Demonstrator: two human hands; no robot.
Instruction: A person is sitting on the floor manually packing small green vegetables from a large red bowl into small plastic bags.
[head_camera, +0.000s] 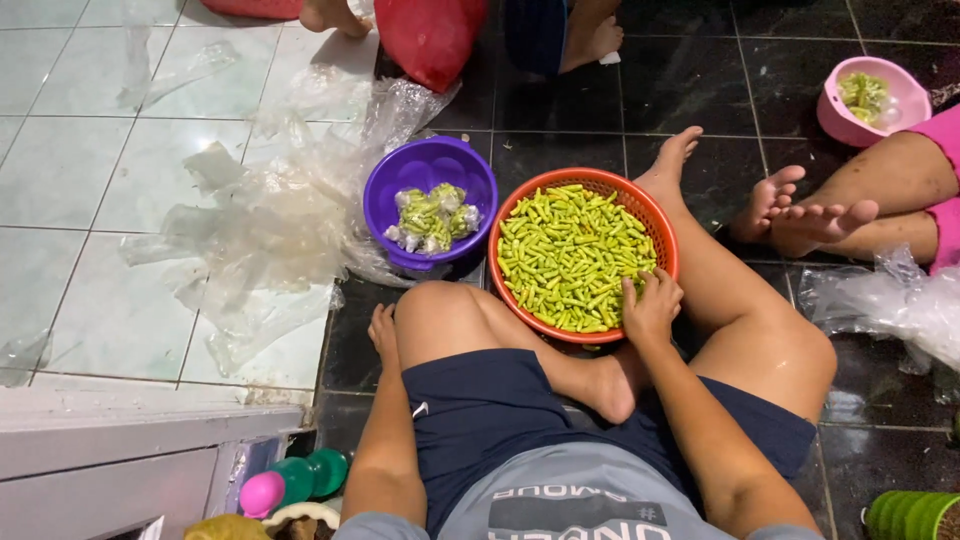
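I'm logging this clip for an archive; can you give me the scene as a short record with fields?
Setting: person seated on tiled floor
Right hand: reaching into orange basket of green chillies
Left hand: resting on floor beside knee, empty
Nearby: purple bowl of green stems; clear plastic sheets; pink bowl
Others: another person's feet at right

I see dark navy shorts with a small white mark near the hem, and a grey short-sleeved shirt carrying a dark printed panel across the chest — arms, legs and feet bare, no rings or watch on either hand.
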